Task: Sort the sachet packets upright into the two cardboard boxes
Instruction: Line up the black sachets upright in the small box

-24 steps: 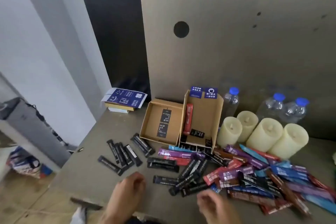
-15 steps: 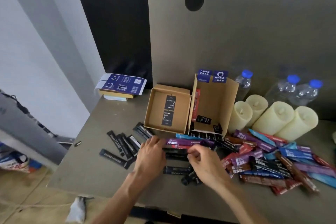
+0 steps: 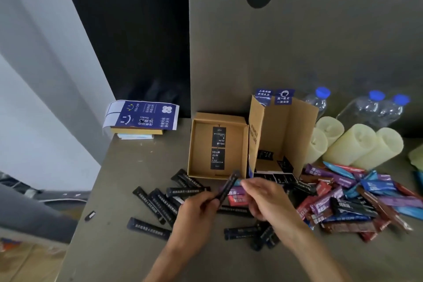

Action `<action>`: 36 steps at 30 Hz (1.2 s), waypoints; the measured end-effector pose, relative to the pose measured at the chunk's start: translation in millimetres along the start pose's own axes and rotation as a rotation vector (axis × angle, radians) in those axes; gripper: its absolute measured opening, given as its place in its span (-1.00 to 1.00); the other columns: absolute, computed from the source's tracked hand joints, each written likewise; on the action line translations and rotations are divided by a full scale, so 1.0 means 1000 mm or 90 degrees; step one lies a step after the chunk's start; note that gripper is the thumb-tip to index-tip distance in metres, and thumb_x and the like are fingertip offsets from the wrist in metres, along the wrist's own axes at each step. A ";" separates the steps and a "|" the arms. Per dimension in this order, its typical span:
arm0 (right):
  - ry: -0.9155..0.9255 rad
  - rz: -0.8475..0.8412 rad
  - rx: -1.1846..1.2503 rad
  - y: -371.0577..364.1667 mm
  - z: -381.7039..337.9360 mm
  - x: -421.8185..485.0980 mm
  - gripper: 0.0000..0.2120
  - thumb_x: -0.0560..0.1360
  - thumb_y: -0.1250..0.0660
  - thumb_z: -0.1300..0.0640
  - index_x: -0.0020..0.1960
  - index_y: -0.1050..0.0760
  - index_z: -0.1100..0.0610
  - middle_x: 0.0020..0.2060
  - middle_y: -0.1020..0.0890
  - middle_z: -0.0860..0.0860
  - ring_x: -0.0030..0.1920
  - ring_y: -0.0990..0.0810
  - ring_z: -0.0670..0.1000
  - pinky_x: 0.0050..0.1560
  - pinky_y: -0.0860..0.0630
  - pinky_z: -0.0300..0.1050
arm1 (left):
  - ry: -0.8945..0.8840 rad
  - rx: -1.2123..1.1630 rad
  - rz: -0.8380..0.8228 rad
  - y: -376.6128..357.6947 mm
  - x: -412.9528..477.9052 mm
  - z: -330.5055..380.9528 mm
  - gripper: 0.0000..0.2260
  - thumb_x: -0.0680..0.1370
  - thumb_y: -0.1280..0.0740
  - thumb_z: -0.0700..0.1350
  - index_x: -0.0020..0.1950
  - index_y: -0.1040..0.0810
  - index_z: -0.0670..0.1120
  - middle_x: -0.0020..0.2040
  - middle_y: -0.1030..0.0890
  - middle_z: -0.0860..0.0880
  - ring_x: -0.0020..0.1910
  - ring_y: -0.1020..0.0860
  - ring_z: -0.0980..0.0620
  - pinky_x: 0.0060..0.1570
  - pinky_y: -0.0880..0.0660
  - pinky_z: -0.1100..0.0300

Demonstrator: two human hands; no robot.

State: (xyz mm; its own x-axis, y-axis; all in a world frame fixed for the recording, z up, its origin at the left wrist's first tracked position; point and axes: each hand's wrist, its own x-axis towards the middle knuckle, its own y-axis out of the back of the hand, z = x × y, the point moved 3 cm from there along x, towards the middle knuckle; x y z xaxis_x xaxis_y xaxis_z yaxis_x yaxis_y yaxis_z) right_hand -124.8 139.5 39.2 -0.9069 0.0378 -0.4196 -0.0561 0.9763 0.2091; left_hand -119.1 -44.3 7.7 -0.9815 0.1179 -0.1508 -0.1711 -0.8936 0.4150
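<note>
Two open cardboard boxes stand at the back of the table: a low left box (image 3: 193,144) with black labels on its floor, and a taller right box (image 3: 290,133). My left hand (image 3: 194,215) pinches a black sachet (image 3: 229,186), lifted off the table and tilted toward the boxes. My right hand (image 3: 267,201) hovers just right of it with loosely curled fingers and nothing visible in them. Several black sachets (image 3: 158,204) lie flat on the left. A pile of purple, blue and red sachets (image 3: 343,199) lies on the right.
Several pale candles (image 3: 352,142) and clear bottles with blue caps (image 3: 370,110) stand behind the coloured pile. A blue printed sleeve on stacked books (image 3: 142,117) sits at the back left corner. A tall cardboard panel (image 3: 297,30) backs the table, whose edge drops off on the left.
Both hands came forward from the near edge to the sachets. My left hand has picked up a black sachet and raised it; my right hand has moved in beside it.
</note>
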 end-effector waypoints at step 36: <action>0.123 -0.055 -0.401 -0.091 -0.054 0.162 -0.78 0.50 -0.43 0.26 0.03 -0.45 0.04 -0.07 -0.64 0.03 -0.15 -0.69 -0.01 -0.26 -0.63 -0.19 | 0.111 0.174 0.244 0.051 0.020 -0.043 -0.57 0.50 -0.16 -0.42 0.18 -0.63 -0.03 0.12 -0.64 0.08 0.15 -0.56 0.10 0.18 -0.53 0.17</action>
State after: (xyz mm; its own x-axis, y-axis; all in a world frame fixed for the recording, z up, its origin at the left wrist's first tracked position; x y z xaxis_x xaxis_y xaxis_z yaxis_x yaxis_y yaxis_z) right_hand -288.9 45.2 0.2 -0.9433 -0.1315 -0.3047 -0.3126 0.6602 0.6829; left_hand -143.9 -105.6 -12.7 -0.9532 -0.2919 -0.0792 0.1603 -0.7095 0.6862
